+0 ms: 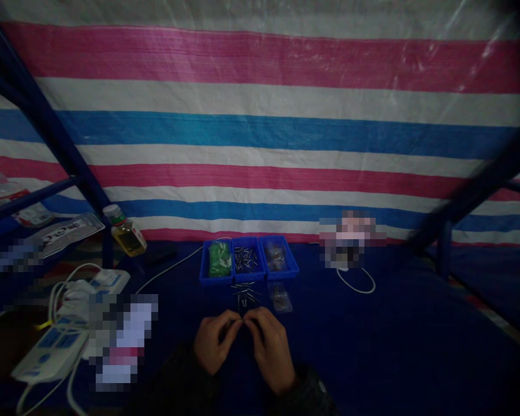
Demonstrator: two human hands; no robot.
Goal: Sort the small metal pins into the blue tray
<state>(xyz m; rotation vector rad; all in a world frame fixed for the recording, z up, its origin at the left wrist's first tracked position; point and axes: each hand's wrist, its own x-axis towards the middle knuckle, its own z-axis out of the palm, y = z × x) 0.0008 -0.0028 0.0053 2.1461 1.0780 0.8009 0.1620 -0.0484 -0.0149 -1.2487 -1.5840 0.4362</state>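
My left hand point(215, 341) and my right hand point(270, 350) meet at the fingertips above the dark blue cloth point(372, 329). Both pinch a small part, too small and dark to identify. Just beyond them lies a loose group of metal pins point(245, 294). Behind the pins stand three small blue plastic bins in a row: one holds a green packet point(219, 259), the middle one point(247, 260) holds metal pins, and the right one point(279, 257) holds a small bag of brownish items. A small clear bag point(281, 298) lies below the right bin.
To the left lie white power strips point(52, 353) with cables, a bottle of yellow liquid point(127, 233) and a blurred object point(121, 341). Another blurred object point(350, 238) sits right of the bins. Dark blue metal frame bars point(47, 124) and a striped tarp point(260, 133) stand behind.
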